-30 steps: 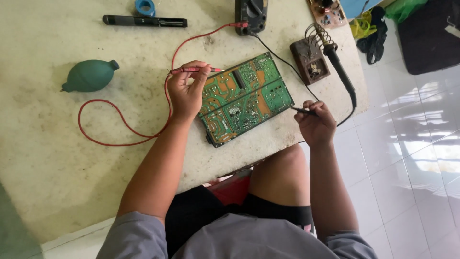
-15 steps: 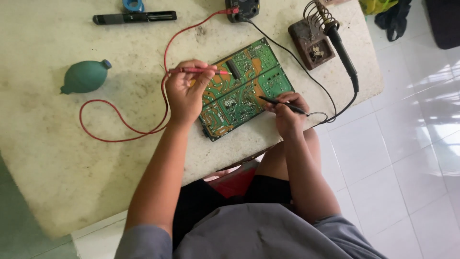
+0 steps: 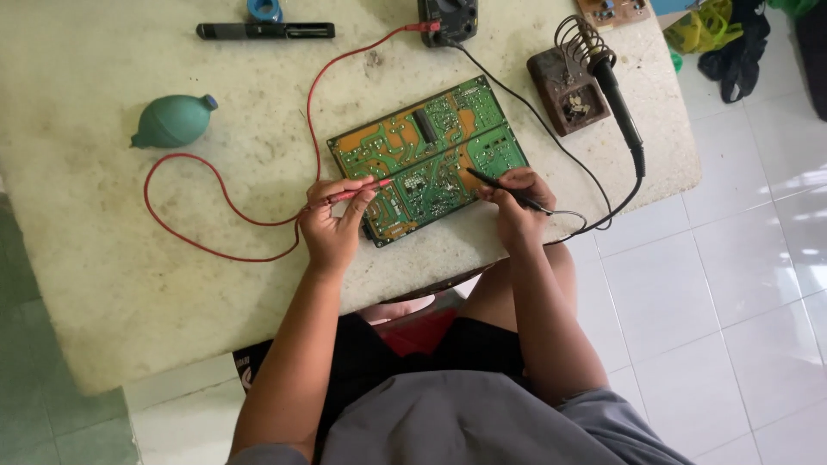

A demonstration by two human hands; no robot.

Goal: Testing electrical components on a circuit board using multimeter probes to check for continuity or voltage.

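My right hand has moved in from the board's edge, so its black probe now rests tip-down on the green circuit board, which lies flat at the table's near edge. My left hand still pinches the red probe against the board's left side; both contacts look made, though the tips are too small to be sure. I count two probes, one board, one multimeter, one soldering iron and one green blower bulb.
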